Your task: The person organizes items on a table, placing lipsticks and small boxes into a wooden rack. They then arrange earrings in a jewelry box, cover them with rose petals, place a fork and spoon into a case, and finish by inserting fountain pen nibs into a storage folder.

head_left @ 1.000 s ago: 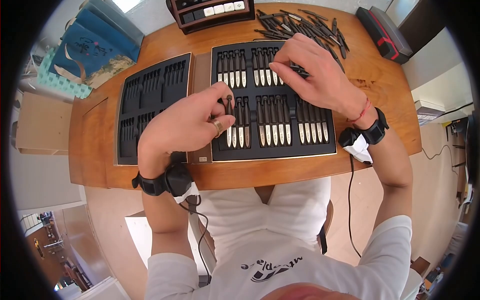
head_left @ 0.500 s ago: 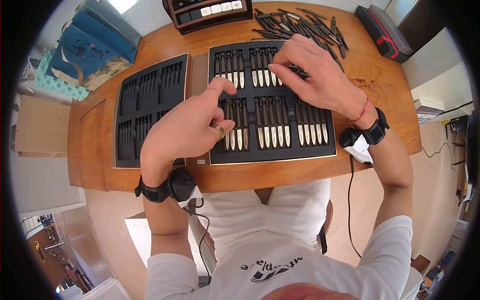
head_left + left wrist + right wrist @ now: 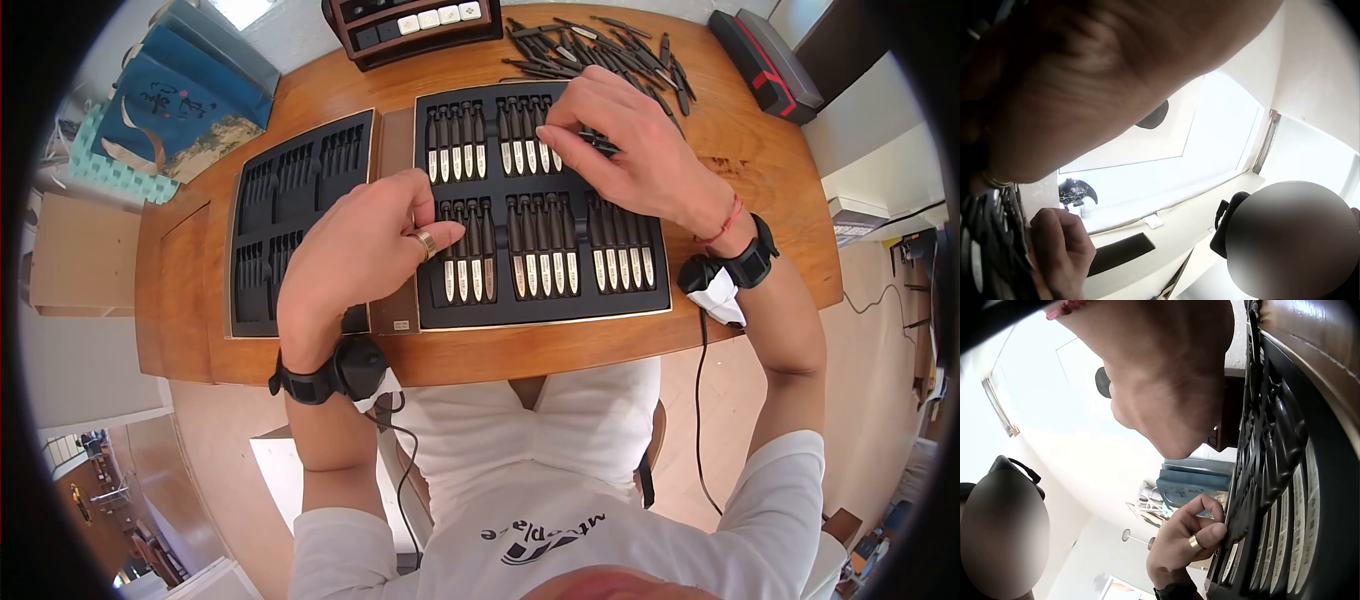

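In the head view my left hand, ringed on one finger, hovers over the left edge of the right-hand tray. Its index finger bends down, the thumb points right, and nothing shows between them. Below lie slim dark pieces with engraved, blade-shaped silver ends, in the lower-left group. My right hand is curled over the upper-right part of the tray. Dark slim pieces show under its fingers, held against the palm; their number is hidden. The right wrist view shows the left hand close to the tray.
The tray's other half lies open at left, with dark pieces in its slots. A pile of loose dark pieces lies behind. Around them are a wooden rack, a dark case with a red band and a blue bag.
The left index finger straightened out over the tray, then bent back, and the left hand drew slightly left. The tray shifted a little left in view. My right hand stays in place.
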Demonstrator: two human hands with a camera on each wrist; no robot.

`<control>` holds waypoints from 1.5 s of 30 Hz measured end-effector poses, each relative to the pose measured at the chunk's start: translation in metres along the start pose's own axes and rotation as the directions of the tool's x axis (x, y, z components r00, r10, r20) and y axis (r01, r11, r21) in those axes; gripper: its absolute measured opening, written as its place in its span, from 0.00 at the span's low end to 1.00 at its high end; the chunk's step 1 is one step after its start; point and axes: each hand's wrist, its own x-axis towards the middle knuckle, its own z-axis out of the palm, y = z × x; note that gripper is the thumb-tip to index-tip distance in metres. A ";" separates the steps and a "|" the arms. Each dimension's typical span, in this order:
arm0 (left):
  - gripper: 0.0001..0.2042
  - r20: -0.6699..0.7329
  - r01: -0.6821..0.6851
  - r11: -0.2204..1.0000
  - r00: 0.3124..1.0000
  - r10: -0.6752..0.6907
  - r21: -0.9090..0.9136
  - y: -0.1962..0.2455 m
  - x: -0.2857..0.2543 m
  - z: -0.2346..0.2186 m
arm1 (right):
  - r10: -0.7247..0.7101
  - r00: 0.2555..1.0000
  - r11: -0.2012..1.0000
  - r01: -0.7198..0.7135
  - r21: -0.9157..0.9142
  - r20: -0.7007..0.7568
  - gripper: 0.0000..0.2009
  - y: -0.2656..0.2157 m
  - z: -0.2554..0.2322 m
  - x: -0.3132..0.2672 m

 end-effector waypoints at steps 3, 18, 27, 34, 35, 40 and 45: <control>0.16 0.017 0.039 0.999 0.999 -0.039 -0.007 0.000 0.000 0.001 | 0.024 1.000 1.000 -0.024 -0.016 -0.018 0.05 0.002 -0.003 0.000; 0.07 0.157 -0.094 0.995 0.983 0.095 -0.008 0.004 -0.005 -0.007 | 0.454 0.819 0.877 -0.480 -0.017 0.352 0.11 0.023 -0.028 -0.008; 0.09 0.075 -0.183 0.983 0.980 0.182 -0.004 -0.003 -0.003 -0.003 | 0.395 0.873 0.911 -0.412 -0.002 0.287 0.11 0.018 -0.031 -0.004; 0.10 -0.090 -0.112 0.982 0.991 0.099 -0.153 0.010 -0.001 0.000 | 0.438 0.751 0.897 -0.401 -0.185 0.494 0.11 0.016 -0.040 -0.009; 0.10 -0.132 -0.130 0.979 0.985 0.110 -0.154 0.008 0.001 0.002 | 0.389 0.788 0.921 -0.349 -0.174 0.477 0.11 0.017 -0.040 -0.011; 0.10 -0.181 -0.142 0.973 0.977 0.109 -0.180 0.013 0.004 0.004 | 0.359 0.791 0.933 -0.296 -0.204 0.495 0.10 0.016 -0.041 -0.012; 0.09 -0.205 -0.166 0.959 0.971 0.120 -0.228 0.011 0.006 0.007 | 0.297 0.837 0.952 -0.220 -0.214 0.461 0.09 0.012 -0.040 -0.012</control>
